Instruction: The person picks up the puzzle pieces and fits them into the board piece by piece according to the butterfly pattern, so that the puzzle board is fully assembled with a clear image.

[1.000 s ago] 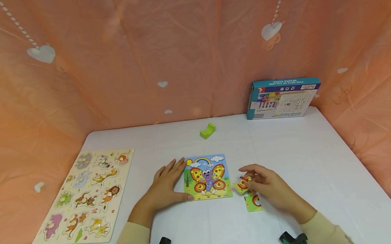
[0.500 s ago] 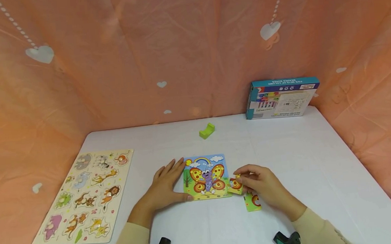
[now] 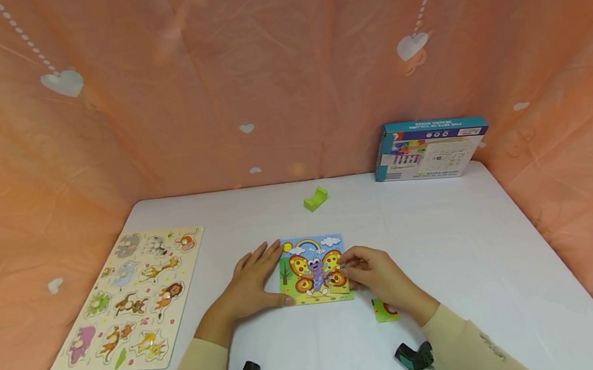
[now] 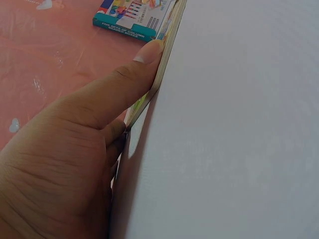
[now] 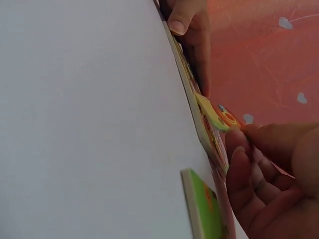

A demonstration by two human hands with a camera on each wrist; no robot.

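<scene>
A square butterfly puzzle [image 3: 293, 258] lies flat in the middle of the white table. Along its left edge my left hand [image 3: 254, 281] rests with straight fingers, the thumb on the lower-left corner. Thumb and fingers of my right hand [image 3: 379, 274] pinch a small yellow-and-orange puzzle piece [image 5: 222, 114], tilted over the right part of the puzzle in the right wrist view. From the head view the fingers largely hide this piece. Just below the right hand, a second puzzle piece [image 3: 384, 311], green with a red curve, lies on the table.
An animal puzzle board [image 3: 146, 272] lies to the left. At the back are a light green block [image 3: 315, 199] and, on the right, a standing teal-and-white box [image 3: 432, 150]. Orange curtains with hearts [image 3: 288, 81] surround the table [image 3: 309, 352].
My right hand has moved left with the pinched puzzle piece, from beside the butterfly puzzle to over its right part. My left hand has stayed in place.
</scene>
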